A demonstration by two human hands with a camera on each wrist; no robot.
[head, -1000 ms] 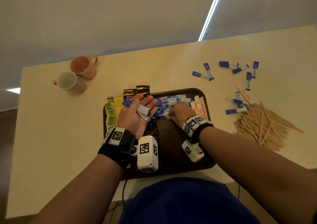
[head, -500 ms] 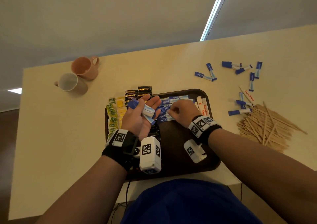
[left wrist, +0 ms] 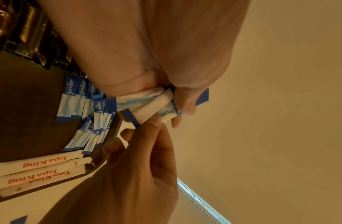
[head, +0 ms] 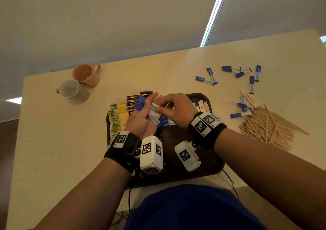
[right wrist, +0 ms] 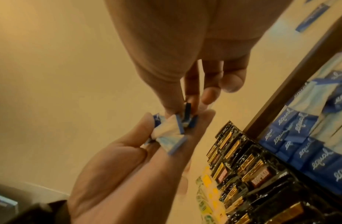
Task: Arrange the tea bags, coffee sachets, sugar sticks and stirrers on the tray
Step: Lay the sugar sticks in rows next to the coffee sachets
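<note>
My left hand [head: 142,118] is palm up over the dark brown tray [head: 199,159] and grips a bundle of blue-and-white sugar sticks [head: 153,113] [left wrist: 147,106]. My right hand [head: 176,109] has come up against it, and its thumb and forefinger pinch one stick of that bundle [right wrist: 170,131]. Below them a row of blue sugar sticks [left wrist: 76,98] lies on the tray. White "Tapa King" sticks [left wrist: 37,171] lie at its right end. Black coffee sachets [right wrist: 252,174] and yellow-green tea bags [head: 116,117] fill the tray's left side.
Several loose blue sugar sticks [head: 206,80] and a heap of wooden stirrers [head: 268,125] lie on the table to the right of the tray. A pink mug [head: 86,74] and a white mug [head: 72,88] stand at the far left. The tray sits at the table's near edge.
My right hand has lifted from the row of sticks on the tray and moved left to the bundle. My left hand has closed more around the bundle.
</note>
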